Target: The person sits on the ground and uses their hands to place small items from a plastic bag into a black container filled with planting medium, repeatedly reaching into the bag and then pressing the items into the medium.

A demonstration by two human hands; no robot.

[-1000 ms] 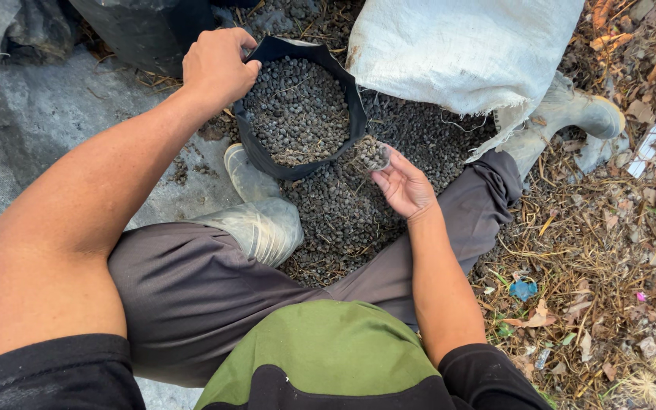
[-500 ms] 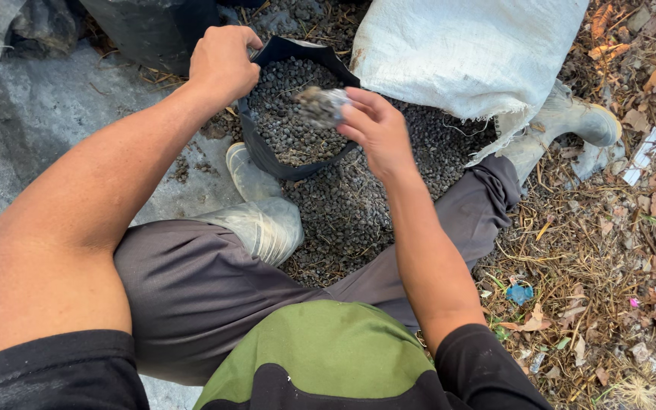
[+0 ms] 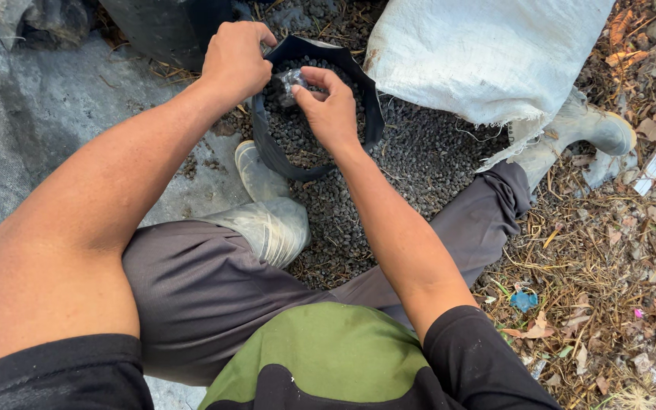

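The right hand (image 3: 333, 106) has moved forward and now is over the bag (image 3: 370, 114), fingers closed on a small clear cup (image 3: 291, 77) tipped above the pellets (image 3: 298, 133) inside. A second ago it was beside the bag with the cup full. The left hand (image 3: 235, 61) still grips the bag's rim, closed. The bag stands on a pellet pile (image 3: 419, 156), between a boot (image 3: 263, 205) and a white sack (image 3: 487, 53).

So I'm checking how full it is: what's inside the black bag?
The black bag holds dark round pellets, filling it near the rim. The right hand with a small clear scoop covers part of the surface; anything beneath the pellets is hidden.
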